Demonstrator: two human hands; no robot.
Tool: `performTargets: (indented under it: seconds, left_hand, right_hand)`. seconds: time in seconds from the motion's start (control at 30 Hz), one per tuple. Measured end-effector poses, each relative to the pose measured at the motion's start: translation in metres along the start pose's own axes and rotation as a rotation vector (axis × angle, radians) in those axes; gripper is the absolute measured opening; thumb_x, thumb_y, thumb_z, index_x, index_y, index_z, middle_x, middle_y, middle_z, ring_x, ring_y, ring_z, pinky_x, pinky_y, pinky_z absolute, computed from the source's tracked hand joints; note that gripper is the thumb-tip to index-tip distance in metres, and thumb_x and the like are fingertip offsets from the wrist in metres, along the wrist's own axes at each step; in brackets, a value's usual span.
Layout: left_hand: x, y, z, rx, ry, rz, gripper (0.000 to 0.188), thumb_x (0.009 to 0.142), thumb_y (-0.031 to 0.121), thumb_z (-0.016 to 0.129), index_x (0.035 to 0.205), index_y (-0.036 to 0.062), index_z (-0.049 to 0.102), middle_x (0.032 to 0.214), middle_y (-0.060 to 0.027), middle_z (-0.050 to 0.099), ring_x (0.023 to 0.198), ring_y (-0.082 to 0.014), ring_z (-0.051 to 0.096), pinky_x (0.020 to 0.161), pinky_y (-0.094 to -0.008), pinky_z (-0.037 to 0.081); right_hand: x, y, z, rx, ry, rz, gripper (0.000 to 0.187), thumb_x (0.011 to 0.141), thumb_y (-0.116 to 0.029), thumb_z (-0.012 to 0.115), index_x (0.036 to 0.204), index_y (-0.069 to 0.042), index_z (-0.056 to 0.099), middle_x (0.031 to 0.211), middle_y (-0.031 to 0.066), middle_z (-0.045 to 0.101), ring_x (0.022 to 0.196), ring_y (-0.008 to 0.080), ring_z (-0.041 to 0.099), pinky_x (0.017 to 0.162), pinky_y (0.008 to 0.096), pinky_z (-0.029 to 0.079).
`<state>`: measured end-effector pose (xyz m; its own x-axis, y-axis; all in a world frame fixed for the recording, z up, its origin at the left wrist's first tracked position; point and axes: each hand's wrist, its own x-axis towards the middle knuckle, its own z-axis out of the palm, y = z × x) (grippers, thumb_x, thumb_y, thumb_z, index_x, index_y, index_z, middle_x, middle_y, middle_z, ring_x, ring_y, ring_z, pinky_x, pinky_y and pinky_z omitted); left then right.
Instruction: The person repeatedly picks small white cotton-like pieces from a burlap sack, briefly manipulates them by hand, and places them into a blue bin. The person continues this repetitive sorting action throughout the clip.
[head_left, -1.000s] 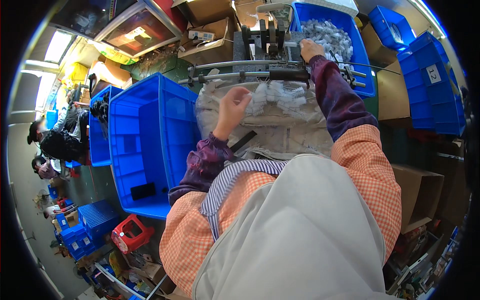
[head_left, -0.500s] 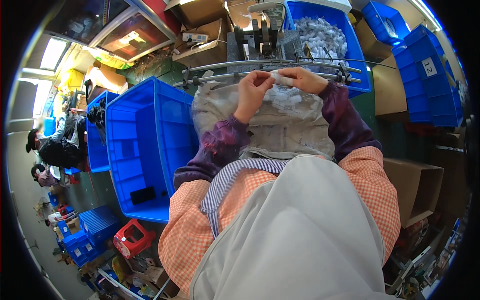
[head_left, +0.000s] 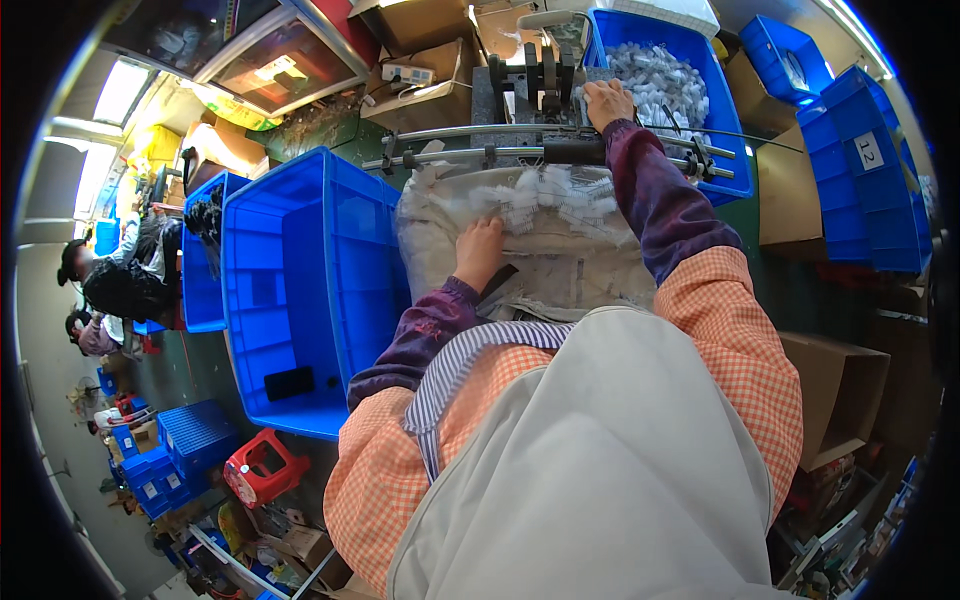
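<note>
My left hand (head_left: 482,252) lies palm down on a grey-beige cloth (head_left: 560,272) spread before me, fingers stretched toward a heap of small clear-white plastic pieces (head_left: 560,195). It holds nothing that I can see. Farther off, my right hand (head_left: 608,104) is at the right side of a dark metal bench machine (head_left: 545,85). Its fingers curl down over something there that the hand itself hides. Between the hands and the machine run two metal rails (head_left: 450,155), with a black sleeve (head_left: 573,153) on the nearer one.
Beyond my right hand stands a blue bin (head_left: 725,150) with many similar plastic pieces. A large blue crate (head_left: 335,290) is at my left, a dark flat object (head_left: 289,384) on its bottom. Cardboard boxes (head_left: 835,400) and stacked blue crates (head_left: 860,170) stand right. A red stool (head_left: 265,468) is lower left.
My hands were together over the rails, fingers pinched around a small white piece. They have parted: the left came back onto the cloth, the right went forward to the machine's right side.
</note>
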<state>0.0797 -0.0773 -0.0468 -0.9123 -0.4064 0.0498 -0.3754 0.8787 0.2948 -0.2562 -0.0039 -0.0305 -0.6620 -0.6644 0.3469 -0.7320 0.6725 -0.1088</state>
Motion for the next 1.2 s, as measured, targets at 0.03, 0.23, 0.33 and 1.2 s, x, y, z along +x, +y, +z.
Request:
performTargets:
  seconds: [0.03, 0.23, 0.33, 1.2]
  left_hand:
    - [0.001, -0.002, 0.002, -0.011, -0.024, -0.014, 0.020, 0.074, 0.015, 0.062, 0.092, 0.0077, 0.057, 0.095, -0.0103, 0.059, 0.091, -0.0296, 0.056, 0.074, -0.0389, 0.047]
    - [0.001, -0.006, 0.004, 0.000, -0.029, -0.016, 0.018, 0.073, 0.012, 0.062, 0.089, 0.0070, 0.057, 0.090, -0.0106, 0.061, 0.087, -0.0296, 0.058, 0.073, -0.0394, 0.047]
    - [0.001, -0.008, 0.000, -0.034, -0.023, 0.000, 0.016, 0.074, 0.013, 0.061, 0.088, 0.0065, 0.057, 0.088, -0.0120, 0.061, 0.085, -0.0305, 0.058, 0.072, -0.0400, 0.047]
    - [0.053, -0.045, 0.003, -0.176, 0.020, -0.212, 0.046, 0.071, 0.012, 0.059, 0.116, 0.0112, 0.048, 0.102, -0.0206, 0.055, 0.094, -0.0381, 0.055, 0.081, -0.0434, 0.046]
  right_hand:
    - [0.001, 0.000, 0.001, 0.004, -0.008, 0.000, 0.017, 0.082, -0.024, 0.050, 0.094, -0.020, 0.062, 0.097, -0.0001, 0.061, 0.103, 0.0214, 0.048, 0.084, 0.0386, 0.037]
    - [0.003, 0.000, -0.001, 0.059, -0.026, -0.001, 0.017, 0.081, -0.024, 0.052, 0.095, -0.019, 0.061, 0.099, -0.0007, 0.061, 0.103, 0.0210, 0.048, 0.087, 0.0392, 0.032]
    - [0.004, 0.002, 0.000, 0.055, -0.026, 0.001, 0.019, 0.081, -0.023, 0.053, 0.097, -0.019, 0.061, 0.100, -0.0012, 0.061, 0.103, 0.0210, 0.048, 0.088, 0.0391, 0.031]
    - [-0.006, -0.050, -0.008, -0.008, -0.114, 0.163, 0.031, 0.081, -0.030, 0.048, 0.099, -0.011, 0.062, 0.108, 0.0090, 0.055, 0.112, 0.0286, 0.039, 0.094, 0.0472, 0.024]
